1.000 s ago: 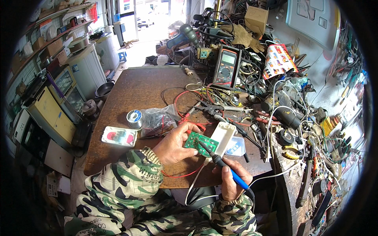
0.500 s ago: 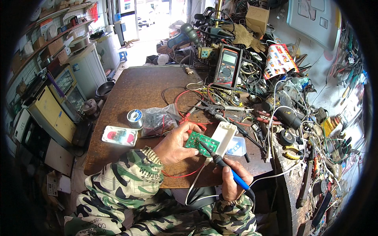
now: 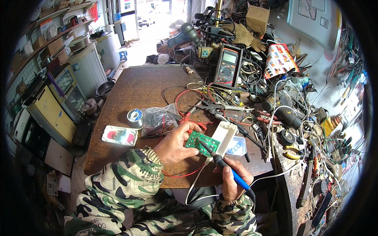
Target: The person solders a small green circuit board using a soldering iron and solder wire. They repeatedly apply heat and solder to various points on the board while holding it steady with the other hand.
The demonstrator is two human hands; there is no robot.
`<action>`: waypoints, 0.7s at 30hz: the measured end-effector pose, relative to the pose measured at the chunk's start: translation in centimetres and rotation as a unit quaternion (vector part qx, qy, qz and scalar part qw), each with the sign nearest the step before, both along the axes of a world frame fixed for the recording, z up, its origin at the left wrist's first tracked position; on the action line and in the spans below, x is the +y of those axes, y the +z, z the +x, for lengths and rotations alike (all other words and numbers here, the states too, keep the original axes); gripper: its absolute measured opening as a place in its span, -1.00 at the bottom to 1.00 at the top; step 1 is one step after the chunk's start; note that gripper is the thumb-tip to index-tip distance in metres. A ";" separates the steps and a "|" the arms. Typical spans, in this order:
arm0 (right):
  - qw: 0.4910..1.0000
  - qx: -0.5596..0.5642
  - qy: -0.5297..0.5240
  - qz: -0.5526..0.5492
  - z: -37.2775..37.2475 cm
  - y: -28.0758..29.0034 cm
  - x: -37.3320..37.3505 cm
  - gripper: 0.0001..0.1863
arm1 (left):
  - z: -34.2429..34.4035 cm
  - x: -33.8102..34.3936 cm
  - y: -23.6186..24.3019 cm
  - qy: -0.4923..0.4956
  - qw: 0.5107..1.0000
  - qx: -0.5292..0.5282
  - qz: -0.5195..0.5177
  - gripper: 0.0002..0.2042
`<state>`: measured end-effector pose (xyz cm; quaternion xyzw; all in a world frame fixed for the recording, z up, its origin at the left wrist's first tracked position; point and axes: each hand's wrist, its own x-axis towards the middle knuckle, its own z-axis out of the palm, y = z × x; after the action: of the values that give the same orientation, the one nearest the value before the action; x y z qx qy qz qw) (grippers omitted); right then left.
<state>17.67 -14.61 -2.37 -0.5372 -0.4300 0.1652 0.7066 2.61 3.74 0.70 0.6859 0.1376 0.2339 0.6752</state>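
Note:
My left hand [image 3: 173, 145] grips a green circuit board [image 3: 195, 139] by its left side. A soldering iron with a blue-and-black handle [image 3: 239, 179] is in my right hand [image 3: 232, 185], its tip on the board. Just beyond the board are an open white plastic casing [image 3: 226, 135] and a small translucent box [image 3: 237, 147]. A solder spool [image 3: 135, 118], a clear bag of dark parts [image 3: 155, 122] and a white case with pink-red parts [image 3: 119, 136] lie to the left. Red leads [image 3: 188, 120] run behind my left hand.
A wooden table [image 3: 130, 90] carries a multimeter [image 3: 225, 67], pliers [image 3: 208, 109] and tangled wires at the back right. A cluttered side bench [image 3: 299, 165] runs along the right wall. Shelves [image 3: 53, 45], appliances and a black pan [image 3: 104, 89] line the left side, beside a bright doorway.

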 end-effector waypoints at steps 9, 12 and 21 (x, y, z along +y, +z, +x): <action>1.000 -0.014 0.012 -0.010 0.2 -0.4 -0.2 -0.60 | 0.1 0.0 0.0 0.005 1.000 -0.001 -0.001 -0.46; 1.000 -0.011 0.006 -0.008 0.2 -0.3 -0.1 -0.64 | 0.1 -0.1 0.0 0.005 1.000 -0.001 -0.004 -0.46; 0.992 0.086 -0.004 0.097 -0.1 -1.3 0.1 -0.61 | 0.0 0.0 0.0 0.008 1.000 0.005 -0.008 -0.46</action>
<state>17.59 -14.51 -3.69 -0.4519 -0.3796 0.1657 0.7901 2.56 3.71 0.70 0.6803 0.1486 0.2351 0.6781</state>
